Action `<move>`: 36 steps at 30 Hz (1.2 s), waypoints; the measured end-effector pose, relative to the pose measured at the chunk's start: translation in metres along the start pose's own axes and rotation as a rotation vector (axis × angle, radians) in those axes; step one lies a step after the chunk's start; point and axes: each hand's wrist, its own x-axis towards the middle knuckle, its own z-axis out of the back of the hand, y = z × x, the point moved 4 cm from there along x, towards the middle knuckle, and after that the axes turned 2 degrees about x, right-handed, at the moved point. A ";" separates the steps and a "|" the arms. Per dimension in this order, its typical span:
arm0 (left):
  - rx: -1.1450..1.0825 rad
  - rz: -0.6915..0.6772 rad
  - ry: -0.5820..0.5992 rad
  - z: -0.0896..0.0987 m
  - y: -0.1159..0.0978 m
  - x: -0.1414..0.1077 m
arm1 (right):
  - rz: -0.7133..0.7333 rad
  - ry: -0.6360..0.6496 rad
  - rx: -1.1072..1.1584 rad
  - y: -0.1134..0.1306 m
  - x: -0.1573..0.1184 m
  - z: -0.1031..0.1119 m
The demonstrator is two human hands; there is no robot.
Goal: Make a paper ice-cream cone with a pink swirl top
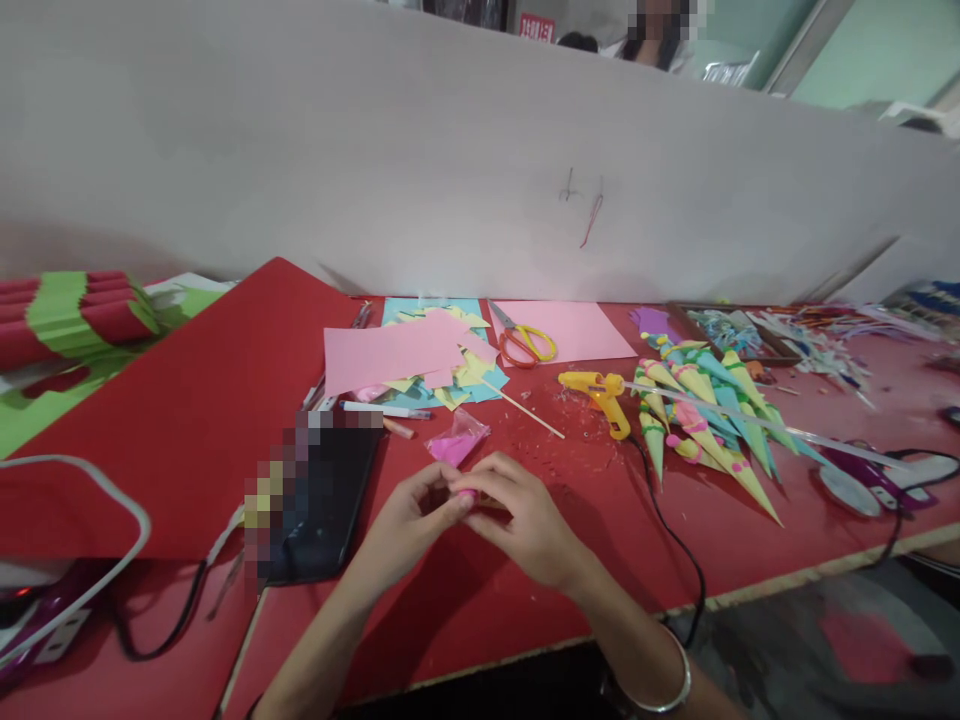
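My left hand (421, 505) and my right hand (519, 510) meet above the front middle of the red table. Between their fingertips is a small bright pink piece (469, 494), pinched from both sides. It looks like soft modelling clay, though the fingers cover most of it. Just beyond the hands lies a clear plastic bag (457, 438) with a pink lump in it. A yellow glue gun (600, 395) rests on its side to the right, a long clear glue stick reaching out from its back. Further right is a pile of yellow and blue paper cones (705, 400) with pink and green trims.
Scissors (525, 340) lie on pink paper (592, 325) at the back. A thin wooden stick (525, 405) and a pen (386, 410) lie nearer. A dark tablet-like slab (330, 510) and large red sheet (187, 420) are left. A black cord (667, 530) crosses the table's right front.
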 end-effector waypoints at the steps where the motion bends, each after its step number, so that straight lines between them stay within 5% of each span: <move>1: 0.010 -0.006 0.005 0.000 0.001 -0.001 | -0.001 -0.020 0.013 0.000 0.000 -0.001; 6: 0.122 -0.029 0.061 0.000 0.002 -0.004 | 0.007 -0.108 0.044 0.001 -0.001 0.000; 13: 0.271 -0.109 0.054 0.001 -0.002 -0.009 | 0.054 -0.077 0.063 0.006 -0.001 0.002; 21: 0.079 -0.085 0.018 -0.004 -0.005 -0.008 | 0.056 -0.095 0.109 0.006 0.000 0.007; 26: -0.046 -0.046 -0.069 -0.003 0.002 -0.008 | 0.026 -0.157 0.290 0.005 -0.001 0.010; 31: -0.219 -0.016 -0.301 0.018 0.007 -0.006 | -0.009 -0.215 0.587 -0.002 -0.007 0.014; 36: -0.041 0.044 -0.125 0.010 0.007 -0.005 | -0.126 -0.244 0.579 -0.016 -0.009 0.010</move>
